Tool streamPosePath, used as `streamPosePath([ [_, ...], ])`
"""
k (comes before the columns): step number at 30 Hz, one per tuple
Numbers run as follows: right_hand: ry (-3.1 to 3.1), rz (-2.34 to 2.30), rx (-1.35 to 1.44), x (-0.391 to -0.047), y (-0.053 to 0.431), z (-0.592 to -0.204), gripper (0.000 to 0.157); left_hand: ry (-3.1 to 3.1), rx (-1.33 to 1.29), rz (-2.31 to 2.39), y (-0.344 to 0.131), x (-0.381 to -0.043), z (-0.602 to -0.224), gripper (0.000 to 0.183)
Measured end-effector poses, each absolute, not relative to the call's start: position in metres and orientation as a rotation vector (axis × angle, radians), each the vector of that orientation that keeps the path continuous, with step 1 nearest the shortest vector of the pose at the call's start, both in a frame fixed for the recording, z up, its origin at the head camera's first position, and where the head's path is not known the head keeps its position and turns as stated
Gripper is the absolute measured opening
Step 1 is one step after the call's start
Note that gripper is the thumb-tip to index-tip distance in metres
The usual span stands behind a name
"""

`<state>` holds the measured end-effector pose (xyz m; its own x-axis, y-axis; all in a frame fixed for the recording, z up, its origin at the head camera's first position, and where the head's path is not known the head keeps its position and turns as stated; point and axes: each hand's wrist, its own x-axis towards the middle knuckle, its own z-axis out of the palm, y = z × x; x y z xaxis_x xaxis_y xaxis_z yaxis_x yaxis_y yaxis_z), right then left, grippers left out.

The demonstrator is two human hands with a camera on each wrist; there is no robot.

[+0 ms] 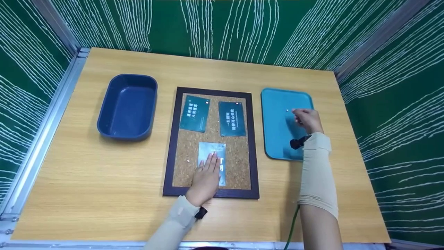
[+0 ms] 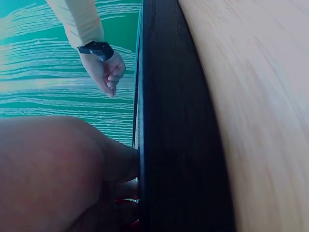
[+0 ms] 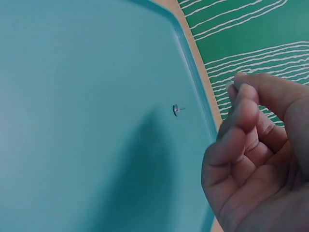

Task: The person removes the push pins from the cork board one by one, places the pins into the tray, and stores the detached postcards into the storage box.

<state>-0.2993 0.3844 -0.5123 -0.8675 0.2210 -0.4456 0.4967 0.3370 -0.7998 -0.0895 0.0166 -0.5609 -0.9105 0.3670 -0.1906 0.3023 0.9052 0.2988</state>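
My left hand (image 1: 204, 178) lies with fingers extended on a blue-green printed card (image 1: 212, 147) near the bottom of a framed corkboard (image 1: 237, 156). Higher on the board, two teal cards, a left one (image 1: 195, 114) and a right one (image 1: 232, 118), each have a small light tack at a top corner. Above a turquoise tray (image 1: 277, 146), my right hand (image 1: 308, 119) has curled fingers, the thumb and fingertips close together. Nothing shows between them. A thumbtack (image 3: 175, 110) lies on the tray with its pin pointing sideways, apart from the fingers.
At the left of the wooden table (image 1: 76, 180) stands a deep dark blue bin (image 1: 126, 114). Green walls (image 1: 239, 31) with white wavy lines enclose the back and sides. A green cable (image 1: 293, 225) hangs beside the right forearm.
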Motion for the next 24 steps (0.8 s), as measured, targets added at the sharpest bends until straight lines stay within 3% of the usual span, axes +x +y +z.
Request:
streamPosePath([
  [24,2.350,-1.674,0.441,-0.295,0.357,-0.496,0.039,2.820,0.507,0.375,0.017,-0.090,-0.564,0.055],
])
